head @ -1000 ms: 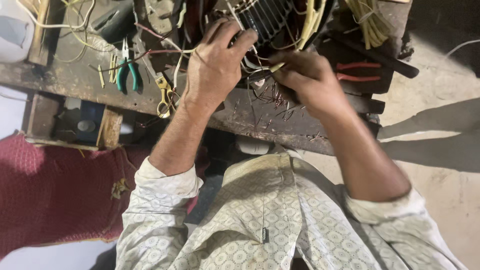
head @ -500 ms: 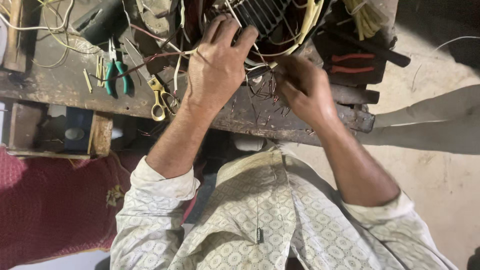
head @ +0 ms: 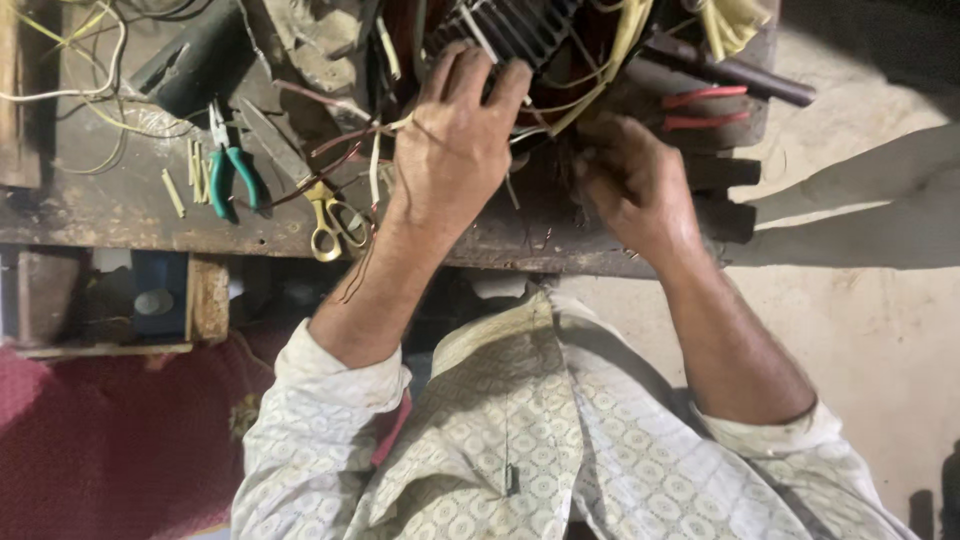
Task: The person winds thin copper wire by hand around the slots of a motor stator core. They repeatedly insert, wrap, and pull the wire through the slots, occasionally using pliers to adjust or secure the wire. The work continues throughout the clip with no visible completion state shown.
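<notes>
Two hands at work on a dark ribbed motor block (head: pixel 515 28) at the far edge of the counter (head: pixel 120 215). Left hand (head: pixel 455 150): grip spread flat, fingers pressing the block and its wires (head: pixel 600 70). Right hand (head: pixel 635 185): curled beside the block; half a second ago it sat nearer the left, and now it is drawn slightly aside, so the wire work appears ongoing. Whether its grip pinches a wire cannot be told; fingertips hidden. Nearby: green-handled pliers (head: pixel 232 170), yellow-handled scissors (head: pixel 330 215). Block top cut off by frame.
</notes>
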Demonstrator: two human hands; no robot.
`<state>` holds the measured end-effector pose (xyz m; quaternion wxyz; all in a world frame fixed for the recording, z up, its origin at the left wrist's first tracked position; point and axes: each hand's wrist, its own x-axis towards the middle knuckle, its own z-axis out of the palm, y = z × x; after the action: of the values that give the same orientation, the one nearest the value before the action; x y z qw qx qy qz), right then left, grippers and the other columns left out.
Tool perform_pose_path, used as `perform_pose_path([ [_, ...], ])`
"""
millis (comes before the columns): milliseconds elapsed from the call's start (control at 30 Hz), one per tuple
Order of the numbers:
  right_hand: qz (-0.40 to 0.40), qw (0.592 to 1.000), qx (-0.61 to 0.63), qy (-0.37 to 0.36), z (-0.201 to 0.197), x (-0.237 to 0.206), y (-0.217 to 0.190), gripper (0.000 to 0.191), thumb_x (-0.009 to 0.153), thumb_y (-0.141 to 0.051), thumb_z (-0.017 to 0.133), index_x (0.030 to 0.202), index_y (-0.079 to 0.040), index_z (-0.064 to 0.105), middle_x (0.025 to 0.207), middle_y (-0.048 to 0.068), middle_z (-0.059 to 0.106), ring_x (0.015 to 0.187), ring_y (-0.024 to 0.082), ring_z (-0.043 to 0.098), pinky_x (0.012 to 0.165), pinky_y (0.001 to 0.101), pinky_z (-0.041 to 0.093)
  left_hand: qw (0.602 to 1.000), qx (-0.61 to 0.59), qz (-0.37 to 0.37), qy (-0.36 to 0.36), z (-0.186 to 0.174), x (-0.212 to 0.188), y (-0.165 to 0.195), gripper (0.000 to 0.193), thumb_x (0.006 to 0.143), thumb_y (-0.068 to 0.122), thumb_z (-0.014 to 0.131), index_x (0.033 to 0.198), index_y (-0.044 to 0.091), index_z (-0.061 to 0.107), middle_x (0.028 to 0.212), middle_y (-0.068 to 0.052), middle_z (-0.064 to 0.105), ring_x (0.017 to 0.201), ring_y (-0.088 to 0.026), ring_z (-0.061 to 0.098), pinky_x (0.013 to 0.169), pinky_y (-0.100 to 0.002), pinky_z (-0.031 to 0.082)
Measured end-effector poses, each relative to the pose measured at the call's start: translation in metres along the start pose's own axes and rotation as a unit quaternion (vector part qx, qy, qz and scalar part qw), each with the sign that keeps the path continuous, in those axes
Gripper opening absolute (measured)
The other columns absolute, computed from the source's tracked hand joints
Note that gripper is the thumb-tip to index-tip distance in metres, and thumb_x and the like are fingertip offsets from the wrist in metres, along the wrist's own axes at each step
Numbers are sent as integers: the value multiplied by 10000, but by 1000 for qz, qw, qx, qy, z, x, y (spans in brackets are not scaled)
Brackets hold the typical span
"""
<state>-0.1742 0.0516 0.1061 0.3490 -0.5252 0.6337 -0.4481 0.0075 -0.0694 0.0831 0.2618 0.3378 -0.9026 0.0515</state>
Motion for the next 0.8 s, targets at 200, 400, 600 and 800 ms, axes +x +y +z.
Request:
perform_pose_path([
  [200, -103, 977, -169, 77, 43, 29, -1, 257, 922, 21, 700, 1170, 0, 637, 928, 219, 730, 828, 287, 759, 696, 371, 580, 999, -29, 13, 22, -11, -2, 5, 348, 928, 19, 694, 1268, 87, 659, 1199, -117, 645, 1224, -289, 628, 935, -317, 626],
  [400, -129, 950, -261, 115, 26, -7, 28, 240, 899, 41, 706, 1127, -17, 659, 1005, 231, 725, 907, 364, 722, 764, 450, 581, 999, -12, 22, 40, -5, -3, 4, 342, 897, 58, 708, 1232, 108, 668, 1150, -101, 637, 1185, -278, 614, 933, -330, 628],
  [600, -153, 966, -174, 111, 30, -12, -4, 349, 938, 33, 639, 1281, 24, 576, 1019, 199, 740, 865, 313, 759, 707, 396, 584, 999, -40, 29, 5, -8, 1, 2, 348, 883, 7, 687, 1227, 52, 658, 1109, -158, 627, 1176, -307, 601, 877, -332, 619],
  [800, -177, 955, -212, 110, 37, 20, -4, 185, 1004, 10, 689, 1177, -10, 627, 959, 188, 740, 848, 353, 760, 688, 389, 590, 997, -67, 1, 32, -16, 0, 5, 393, 842, -21, 711, 1221, 55, 640, 1182, -133, 634, 1225, -310, 608, 951, -323, 615],
])
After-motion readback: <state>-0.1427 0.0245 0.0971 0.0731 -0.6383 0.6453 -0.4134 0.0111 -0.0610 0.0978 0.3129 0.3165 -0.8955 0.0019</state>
